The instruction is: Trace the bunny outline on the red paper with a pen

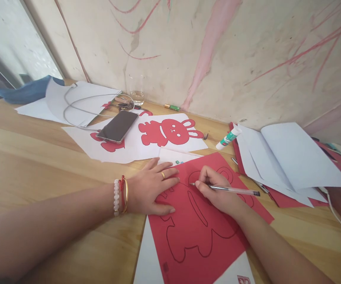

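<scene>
A red sheet of paper (188, 228) lies tilted on the table, over a white sheet (144, 252). Dark outlines of a rounded figure with a slim curved shape inside are drawn on it. My left hand (152, 187) rests flat on the paper's upper left, fingers spread, with bracelets at the wrist. In my right hand (218, 193) a clear-barrelled pen (241, 191) is gripped, its tip on the red paper near the drawn lines. Part of the drawing is hidden under both hands.
Beyond the paper lie a red rabbit cutout (167, 132) on white paper and a phone (118, 126) with a cable. A glue stick (228, 138) leans at the right, beside white sheets (295, 157). A glass (136, 94) and a green battery-like cylinder (172, 107) are by the wall.
</scene>
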{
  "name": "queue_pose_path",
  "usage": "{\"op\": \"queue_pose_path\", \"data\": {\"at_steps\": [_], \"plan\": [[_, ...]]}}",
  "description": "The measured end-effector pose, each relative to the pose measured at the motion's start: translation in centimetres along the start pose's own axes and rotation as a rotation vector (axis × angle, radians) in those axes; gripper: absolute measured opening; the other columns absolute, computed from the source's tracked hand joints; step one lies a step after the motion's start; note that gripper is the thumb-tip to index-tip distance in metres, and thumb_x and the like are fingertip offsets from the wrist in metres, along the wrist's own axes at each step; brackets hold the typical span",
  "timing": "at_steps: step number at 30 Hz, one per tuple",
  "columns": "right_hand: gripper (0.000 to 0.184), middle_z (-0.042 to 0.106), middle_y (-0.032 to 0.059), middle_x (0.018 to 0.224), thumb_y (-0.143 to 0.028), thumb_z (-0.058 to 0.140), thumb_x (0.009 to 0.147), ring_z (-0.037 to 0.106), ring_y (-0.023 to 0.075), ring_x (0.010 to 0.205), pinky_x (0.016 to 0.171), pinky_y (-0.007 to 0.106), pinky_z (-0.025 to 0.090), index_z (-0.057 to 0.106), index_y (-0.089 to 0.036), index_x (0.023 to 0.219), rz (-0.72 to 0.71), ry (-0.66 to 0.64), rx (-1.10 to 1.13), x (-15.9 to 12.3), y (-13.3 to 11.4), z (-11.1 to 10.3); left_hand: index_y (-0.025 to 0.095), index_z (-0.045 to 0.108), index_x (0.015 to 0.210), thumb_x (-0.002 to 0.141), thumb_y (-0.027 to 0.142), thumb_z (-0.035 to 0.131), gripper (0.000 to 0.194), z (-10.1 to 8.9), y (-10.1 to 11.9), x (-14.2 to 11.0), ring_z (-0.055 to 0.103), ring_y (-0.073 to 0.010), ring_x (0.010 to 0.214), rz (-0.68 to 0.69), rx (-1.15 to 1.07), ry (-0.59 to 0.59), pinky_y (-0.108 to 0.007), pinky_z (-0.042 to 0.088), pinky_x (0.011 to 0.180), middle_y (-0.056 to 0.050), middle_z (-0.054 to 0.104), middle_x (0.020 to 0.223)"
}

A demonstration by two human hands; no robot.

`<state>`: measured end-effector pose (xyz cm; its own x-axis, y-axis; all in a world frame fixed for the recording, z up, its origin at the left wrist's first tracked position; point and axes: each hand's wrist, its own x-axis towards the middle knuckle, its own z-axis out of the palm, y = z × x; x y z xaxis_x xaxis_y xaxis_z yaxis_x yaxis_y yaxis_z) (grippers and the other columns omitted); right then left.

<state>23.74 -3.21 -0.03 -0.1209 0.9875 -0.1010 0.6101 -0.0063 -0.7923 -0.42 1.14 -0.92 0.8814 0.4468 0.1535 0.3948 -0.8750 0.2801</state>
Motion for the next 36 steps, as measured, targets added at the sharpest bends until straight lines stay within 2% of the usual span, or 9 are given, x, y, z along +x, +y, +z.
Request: {"op": "queue_pose_path", "data": {"at_steps": [16,21,36], "plan": [[0.023,0.040,-0.0071,0.060,-0.026,0.051,0.086,0.035,0.0105,0.053,0.051,0.024,0.030,0.034,-0.023,0.070,0.010,-0.014,0.034,-0.04,0.24,-0.04,0.015,0.052,0.131,0.083,0.059,0.055,0.065,0.05,0.01,-0.12,0.033,-0.0366,0.134,-0.001,-0.004,0.001,-0.061,0.017,0.110,-0.015,0.047,0.141],[0.024,0.036,-0.0074,0.060,-0.025,0.052,0.085,0.033,0.0105,0.054,0.051,0.024,0.029,0.034,-0.023,0.069,-0.003,-0.011,0.011,0.02,0.18,0.02,0.015,0.052,0.130,0.082,0.059,0.055,0.064,0.00,-0.01,-0.08,0.033,-0.0364,0.134,-0.003,-0.006,0.004,-0.061,0.018,0.110,-0.015,0.047,0.141],[0.023,0.040,-0.0069,0.059,-0.024,0.052,0.084,0.036,0.0102,0.053,0.050,0.024,0.031,0.034,-0.023,0.069,-0.003,-0.039,0.031,-0.03,0.06,-0.12,0.014,0.051,0.131,0.083,0.060,0.054,0.066,-0.32,0.15,0.12,0.032,-0.0366,0.135,-0.006,-0.006,-0.036,-0.061,0.016,0.110,-0.015,0.045,0.142]]}}
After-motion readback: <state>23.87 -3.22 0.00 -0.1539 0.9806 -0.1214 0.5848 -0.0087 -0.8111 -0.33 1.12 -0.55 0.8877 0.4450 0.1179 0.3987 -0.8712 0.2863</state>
